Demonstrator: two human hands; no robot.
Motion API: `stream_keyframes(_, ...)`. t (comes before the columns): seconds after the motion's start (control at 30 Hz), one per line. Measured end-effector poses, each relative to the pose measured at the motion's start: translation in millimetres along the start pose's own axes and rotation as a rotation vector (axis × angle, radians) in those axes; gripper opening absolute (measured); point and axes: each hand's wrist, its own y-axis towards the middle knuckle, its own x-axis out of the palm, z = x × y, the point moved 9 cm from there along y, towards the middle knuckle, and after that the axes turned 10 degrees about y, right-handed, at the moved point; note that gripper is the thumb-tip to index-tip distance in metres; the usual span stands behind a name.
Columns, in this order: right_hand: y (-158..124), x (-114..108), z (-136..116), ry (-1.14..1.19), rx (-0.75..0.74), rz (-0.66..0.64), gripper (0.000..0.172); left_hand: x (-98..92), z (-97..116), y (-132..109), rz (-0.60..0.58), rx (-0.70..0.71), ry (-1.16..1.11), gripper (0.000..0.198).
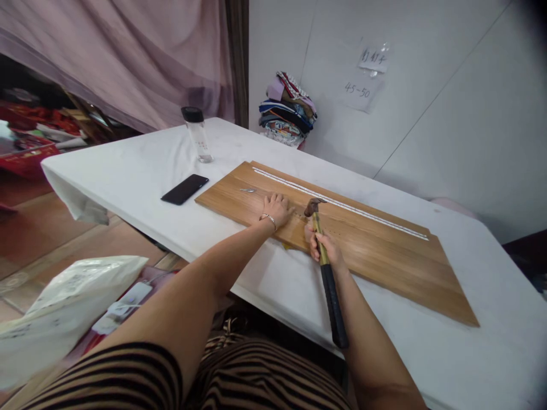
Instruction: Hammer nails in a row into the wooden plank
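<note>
A long wooden board (384, 245) lies on the white-covered table, with two narrow white strips (342, 203) running along its far side. My left hand (277, 209) rests flat on the board, fingers spread, a bracelet at the wrist. In my right hand (323, 246) is a hammer (325, 259), gripped around the upper handle near the head; its black grip points down toward me. Small dark marks dot the board between and right of my hands. A few nails (248, 190) lie on the board beyond my left hand.
A black phone (185, 189) and a lidded clear bottle (199, 136) stand left of the board on the table (141, 165). Folded cloths (287, 111) are piled against the wall. A white plastic bag (81, 302) sits at the lower left, beside the table.
</note>
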Motion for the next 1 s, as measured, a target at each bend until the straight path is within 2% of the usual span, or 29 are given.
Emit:
stream_keyframes(0.47, 1.4, -2.7, 4.4, 0.017, 0.010, -0.025, 0.040, -1.8, 0.9, -1.7, -0.008, 0.000, -0.003, 0.048)
stream_keyframes(1.0, -0.1, -1.9, 1.5, -0.011, 0.004, -0.002, 0.045, -3.6, 1.4, -1.9, 0.000, -0.001, 0.007, 0.047)
